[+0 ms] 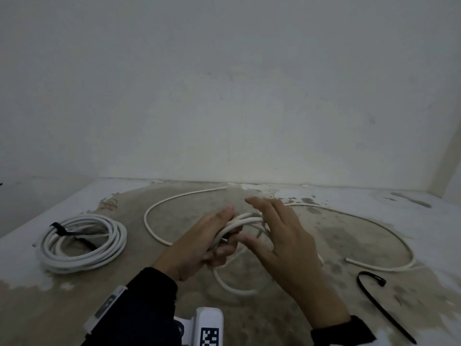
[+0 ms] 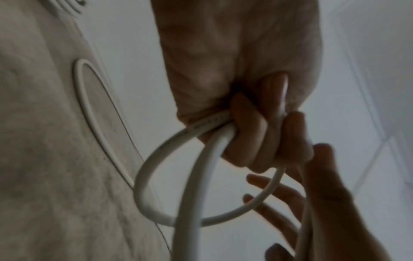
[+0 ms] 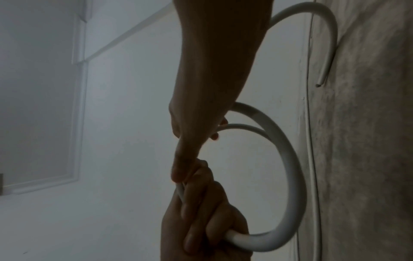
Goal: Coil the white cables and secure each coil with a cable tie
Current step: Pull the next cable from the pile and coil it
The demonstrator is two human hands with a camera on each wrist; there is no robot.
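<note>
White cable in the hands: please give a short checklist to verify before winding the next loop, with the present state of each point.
1. Left hand grips the loops of the white cable: ok.
2. Right hand free to pull more cable: ok, fingers spread.
3. Loose length on the table untangled: ok.
4. Black cable tie within reach: ok, near the right hand.
5. Finished coil tied, out of the way: ok.
6. Loops equal in size: cannot tell.

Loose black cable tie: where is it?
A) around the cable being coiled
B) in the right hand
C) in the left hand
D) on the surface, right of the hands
D: the loose tie lies on the surface, right of the right hand, untouched.
</note>
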